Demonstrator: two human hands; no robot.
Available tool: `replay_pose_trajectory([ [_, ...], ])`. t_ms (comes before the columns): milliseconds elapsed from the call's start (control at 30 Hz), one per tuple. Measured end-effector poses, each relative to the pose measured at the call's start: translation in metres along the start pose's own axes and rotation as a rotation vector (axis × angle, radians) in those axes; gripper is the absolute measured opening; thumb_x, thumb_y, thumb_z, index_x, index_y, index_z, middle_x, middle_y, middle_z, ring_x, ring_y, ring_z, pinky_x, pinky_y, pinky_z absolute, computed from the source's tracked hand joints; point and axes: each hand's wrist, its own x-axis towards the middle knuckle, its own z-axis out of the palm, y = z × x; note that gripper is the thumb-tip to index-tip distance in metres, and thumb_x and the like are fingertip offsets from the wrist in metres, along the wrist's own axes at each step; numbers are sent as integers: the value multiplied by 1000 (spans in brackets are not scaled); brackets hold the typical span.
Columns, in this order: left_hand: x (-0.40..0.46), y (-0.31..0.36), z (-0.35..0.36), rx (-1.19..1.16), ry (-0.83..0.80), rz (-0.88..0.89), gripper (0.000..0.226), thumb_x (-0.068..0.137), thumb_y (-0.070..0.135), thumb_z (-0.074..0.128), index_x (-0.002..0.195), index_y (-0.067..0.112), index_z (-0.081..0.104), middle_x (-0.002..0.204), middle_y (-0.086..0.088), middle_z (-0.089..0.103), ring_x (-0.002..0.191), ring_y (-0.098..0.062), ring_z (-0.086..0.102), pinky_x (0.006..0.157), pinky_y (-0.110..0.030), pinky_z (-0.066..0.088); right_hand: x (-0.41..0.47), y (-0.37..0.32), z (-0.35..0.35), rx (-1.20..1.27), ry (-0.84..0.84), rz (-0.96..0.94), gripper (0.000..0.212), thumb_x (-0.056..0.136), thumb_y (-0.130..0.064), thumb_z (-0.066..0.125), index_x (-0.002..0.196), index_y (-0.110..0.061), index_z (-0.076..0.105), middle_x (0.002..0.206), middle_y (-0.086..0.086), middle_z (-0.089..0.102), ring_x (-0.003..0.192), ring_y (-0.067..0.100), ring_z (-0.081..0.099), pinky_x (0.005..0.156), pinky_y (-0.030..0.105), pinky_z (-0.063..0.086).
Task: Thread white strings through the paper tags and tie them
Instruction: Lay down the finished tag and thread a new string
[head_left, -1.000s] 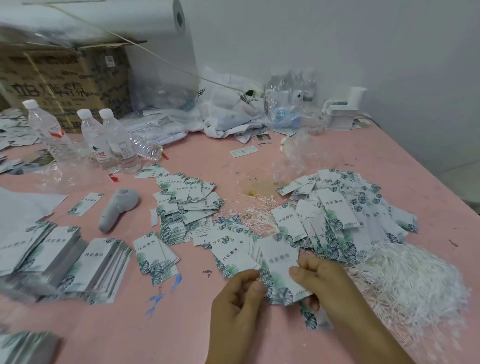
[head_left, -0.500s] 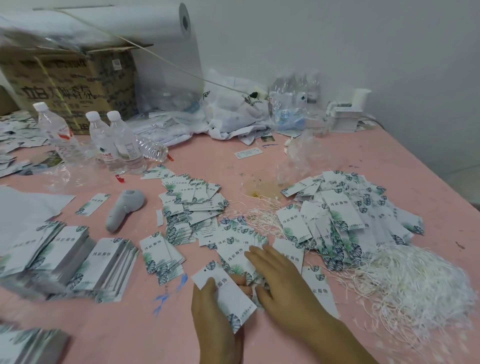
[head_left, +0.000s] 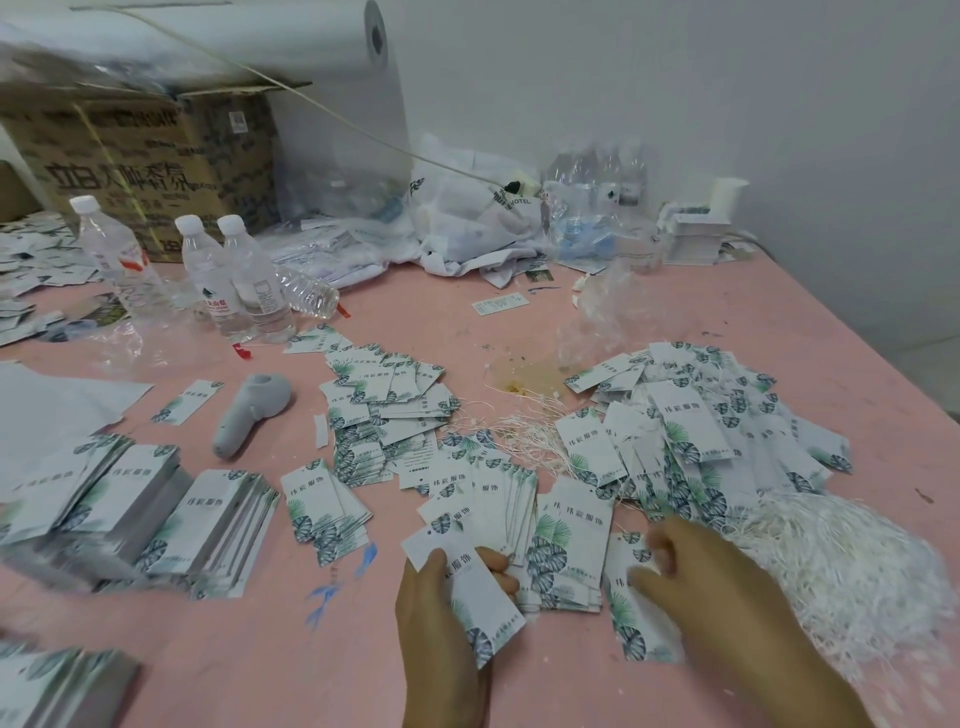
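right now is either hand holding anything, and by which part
The left hand grips one paper tag along its left edge, thumb on its printed face. The right hand is blurred over the tags; whether it holds anything cannot be told.

A pink table (head_left: 519, 322) is carrying scattered leaf-print paper tags (head_left: 384, 395), neat tag stacks (head_left: 208, 525) lying at the left, a heap of white strings (head_left: 841, 566) sitting at the right, a grey handheld tool (head_left: 249, 415), water bottles (head_left: 239, 280) standing beside a cardboard box (head_left: 135, 166), and crumpled plastic bags (head_left: 467, 228) lying along the wall
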Motion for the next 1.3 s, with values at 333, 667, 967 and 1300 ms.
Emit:
replay_pose_trajectory([
  [333,-8,1,8,37,146,95,32,102,16,35,114,-6,54,70,-29,63,51,-32,59,49,-37,53,-2,-10,22,-140,-128,-122,42,87,-53,49,122,-30,42,105,-11,38,81,6,54,61,23,44],
  [667,-4,-2,6,31,155,104,29,102,19,37,107,-2,58,68,-23,65,47,-29,60,44,-33,51,6,-20,39,155,151,-243,52,87,-52,54,136,-37,45,119,-30,42,107,-9,44,84,13,39],
  [967,-3,-5,4,89,162,73,42,100,22,39,118,-14,52,76,-31,66,51,-32,61,48,-34,53,3,-34,56,118,173,-523,32,88,-26,62,119,-22,67,122,-9,65,116,11,59,101,25,40],
  [1300,-8,-3,8,65,54,-25,37,97,20,42,109,-12,55,74,-30,65,51,-32,61,47,-34,52,1,-20,36,423,611,-310,26,100,-18,47,114,-9,66,103,0,69,91,13,65,77,26,53],
])
